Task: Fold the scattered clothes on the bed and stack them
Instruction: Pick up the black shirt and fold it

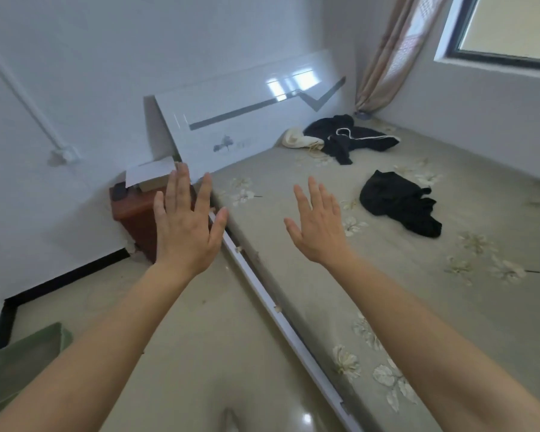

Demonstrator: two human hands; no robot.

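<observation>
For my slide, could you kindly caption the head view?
Left hand and right hand open before bed with crumpled clothes.

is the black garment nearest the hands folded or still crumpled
Crumpled: the nearer black garment lies bunched in an uneven heap on the bed, no flat edges.

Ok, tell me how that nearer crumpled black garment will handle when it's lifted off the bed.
The nearer black garment lies in soft rumpled folds, so it will likely hang limp. It looks thin, so probably light. Pushed, it would likely bunch rather than slide.
</observation>
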